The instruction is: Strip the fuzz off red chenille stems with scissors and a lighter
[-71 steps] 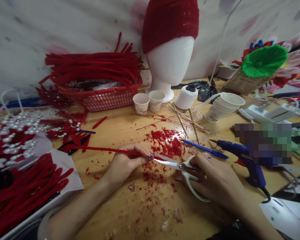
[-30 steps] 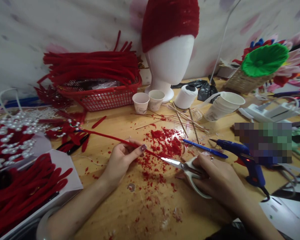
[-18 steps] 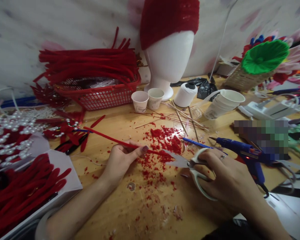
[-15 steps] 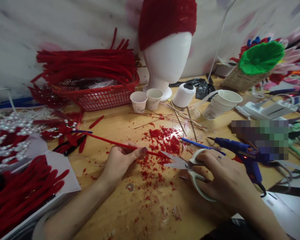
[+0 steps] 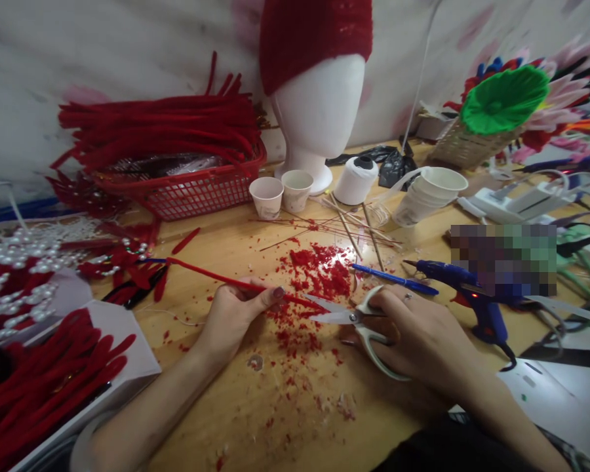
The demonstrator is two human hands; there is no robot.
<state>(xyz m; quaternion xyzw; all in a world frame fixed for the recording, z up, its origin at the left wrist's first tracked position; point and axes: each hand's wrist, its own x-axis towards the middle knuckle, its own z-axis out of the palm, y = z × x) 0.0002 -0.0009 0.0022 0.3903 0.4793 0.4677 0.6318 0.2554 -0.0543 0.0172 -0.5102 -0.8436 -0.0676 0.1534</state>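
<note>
Between thumb and fingers, my left hand (image 5: pixel 236 314) pinches a long red fuzzy stem, like a pipe cleaner (image 5: pixel 206 275). One end of it reaches left over the table; the other tapers to a tip at the scissor blades. My right hand (image 5: pixel 417 328) grips scissors (image 5: pixel 335 318) with pale green handles, fingers through the loops. The blades stand a little apart and point left, around or beside the stem's tip; I cannot tell which. Red fuzz clippings (image 5: pixel 319 269) lie scattered on the table under and beyond the blades.
A red basket (image 5: pixel 206 191) heaped with red stems stands at the back left, near a white foam head (image 5: pixel 317 105). Paper cups (image 5: pixel 266 196), a thread spool (image 5: pixel 356 180) and a blue pen (image 5: pixel 396 280) lie beyond my hands. A blue glue gun (image 5: pixel 465 282) rests at right, a white box (image 5: pixel 145 347) at left.
The scissors and my right hand have shifted slightly left, the blades closing somewhat near the stem's tip. My left hand still holds the stem. The whole view has moved a little.
</note>
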